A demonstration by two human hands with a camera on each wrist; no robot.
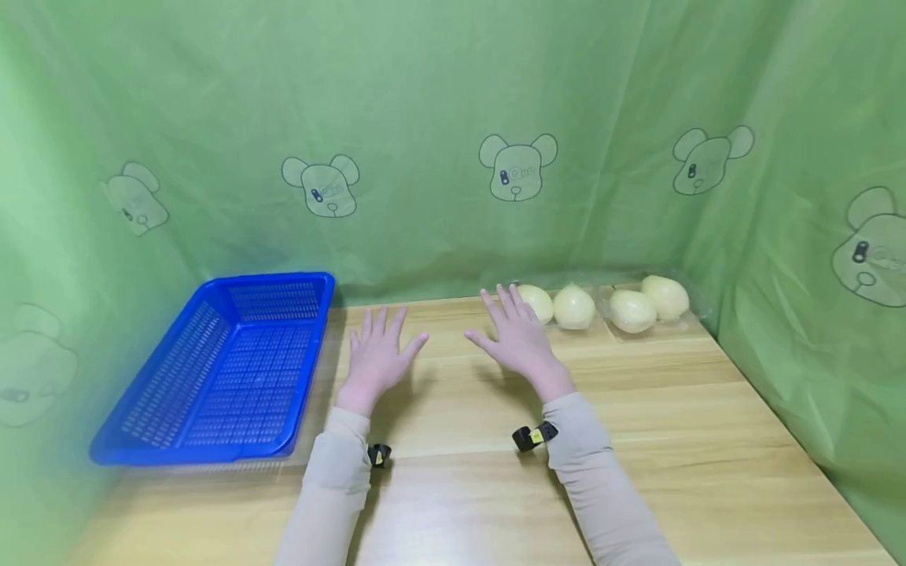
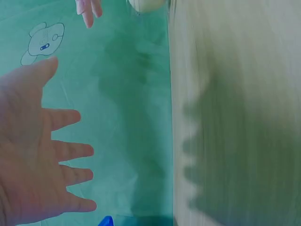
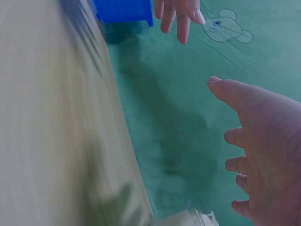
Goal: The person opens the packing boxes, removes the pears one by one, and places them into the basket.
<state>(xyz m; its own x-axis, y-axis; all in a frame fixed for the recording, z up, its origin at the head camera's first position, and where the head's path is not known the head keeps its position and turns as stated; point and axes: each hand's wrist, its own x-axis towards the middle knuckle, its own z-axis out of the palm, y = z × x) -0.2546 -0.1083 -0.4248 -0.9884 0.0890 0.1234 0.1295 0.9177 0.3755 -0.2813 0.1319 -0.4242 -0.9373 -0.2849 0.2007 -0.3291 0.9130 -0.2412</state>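
My left hand (image 1: 377, 355) hovers palm down over the table with its fingers spread, just right of a blue plastic basket (image 1: 258, 377). My right hand (image 1: 520, 338) is likewise spread and holds nothing. Its fingertips overlap the leftmost of several pale yellow, onion-like globes (image 1: 574, 307) in clear plastic; whether they touch cannot be told. Two more globes (image 1: 633, 311) lie farther right in clear wrapping. In the left wrist view the left palm (image 2: 28, 160) shows bare, and in the right wrist view the right palm (image 3: 277, 160) does too.
A wooden table (image 1: 453, 487) lies under both hands. Green cloth (image 1: 425, 94) with bear-head drawings rises behind the table and along both sides. The basket takes up the table's left side, close to the cloth.
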